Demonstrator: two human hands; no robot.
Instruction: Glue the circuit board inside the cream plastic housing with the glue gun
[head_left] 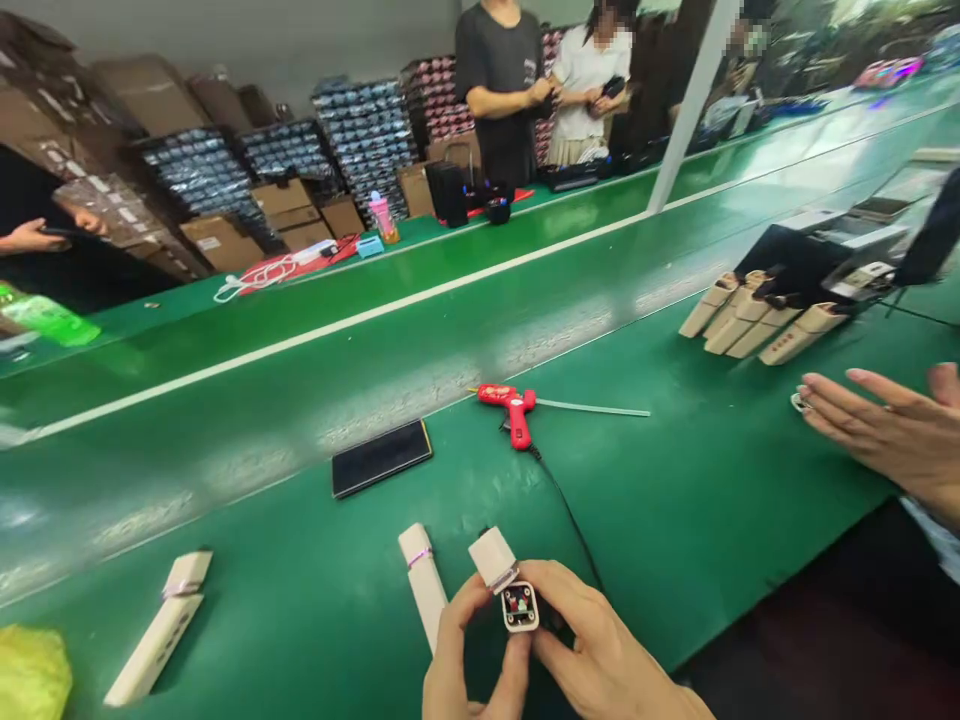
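My left hand [471,665] and my right hand [592,635] are closed together around an off-white, stick-shaped electronic device. Its square end [519,607] faces me, uncovered, with small coloured wires and screw posts inside. The off-white head piece [493,558] sits tilted off that end, between the fingertips of both hands. Most of the body is hidden by my fingers. Just beyond my left hand lies a similar off-white device [424,585] with a purplish band. Another one [159,632] with dark buttons rests at the left.
A red glue gun [516,412] with its glue stick and cord lies ahead, beside a dark phone [382,459]. At right are a co-worker's hand [885,430] and several beige devices [757,318]. Yellow plastic [34,672] is at lower left. People stand beyond the green belt [360,350].
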